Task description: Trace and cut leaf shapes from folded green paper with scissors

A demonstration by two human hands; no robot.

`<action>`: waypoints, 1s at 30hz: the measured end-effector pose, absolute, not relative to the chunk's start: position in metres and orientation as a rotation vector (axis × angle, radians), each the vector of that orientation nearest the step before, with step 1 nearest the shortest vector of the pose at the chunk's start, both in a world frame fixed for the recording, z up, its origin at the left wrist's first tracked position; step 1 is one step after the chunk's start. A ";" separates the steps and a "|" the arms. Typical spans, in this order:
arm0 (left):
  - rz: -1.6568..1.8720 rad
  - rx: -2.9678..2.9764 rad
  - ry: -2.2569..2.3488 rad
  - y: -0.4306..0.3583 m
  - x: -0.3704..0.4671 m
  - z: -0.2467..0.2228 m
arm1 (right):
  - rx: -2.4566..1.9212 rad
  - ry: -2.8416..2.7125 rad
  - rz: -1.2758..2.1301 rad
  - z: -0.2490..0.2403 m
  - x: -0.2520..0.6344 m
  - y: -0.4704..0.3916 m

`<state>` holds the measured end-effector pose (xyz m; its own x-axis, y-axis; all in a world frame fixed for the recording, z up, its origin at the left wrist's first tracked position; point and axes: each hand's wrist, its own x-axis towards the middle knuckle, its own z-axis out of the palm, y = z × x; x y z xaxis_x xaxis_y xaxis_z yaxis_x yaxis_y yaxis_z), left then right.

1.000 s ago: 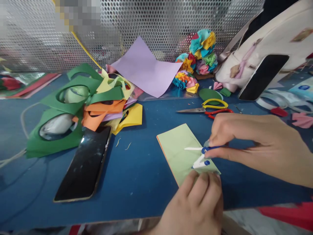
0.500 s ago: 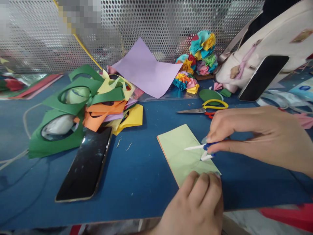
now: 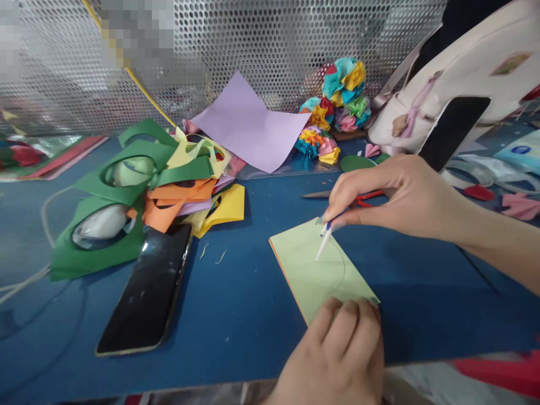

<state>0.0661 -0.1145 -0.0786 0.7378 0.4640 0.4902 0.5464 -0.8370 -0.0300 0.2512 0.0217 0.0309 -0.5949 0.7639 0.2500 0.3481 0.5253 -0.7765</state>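
My right hand (image 3: 379, 194) pinches the top of a small white-and-blue drawing compass (image 3: 323, 246) between thumb and fingertips. Its white leg points down onto a light green paper (image 3: 291, 259), where a thin curved pencil line shows. An orange sheet edge peeks out under the paper's left side. At the near end of the paper, my left hand (image 3: 337, 349) is closed with bent fingers over the edge, holding it on the table; its thumb is hidden. Just behind my right hand lie scissors (image 3: 316, 194), their handles partly covered.
On the blue table (image 3: 244, 326), a phone (image 3: 145, 292) lies left beside cut green, orange and yellow paper scraps (image 3: 185, 194). A purple sheet (image 3: 253, 126) and colourful paper flowers (image 3: 343, 84) stand at the back. Another phone (image 3: 453, 132) leans against a pale bag (image 3: 485, 56).
My right hand has moved left and turned the compass, so its legs now stand towards the paper's far edge. More of the curved line shows. My left hand stays in place.
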 end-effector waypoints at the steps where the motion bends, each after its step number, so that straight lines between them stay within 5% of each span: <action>1: -0.720 -2.760 -0.810 -0.115 0.066 -0.079 | -0.903 -2.176 0.941 0.030 0.250 0.023; 30: -0.682 -2.753 -0.808 -0.115 0.066 -0.081 | -0.672 -2.289 1.182 0.029 0.232 0.029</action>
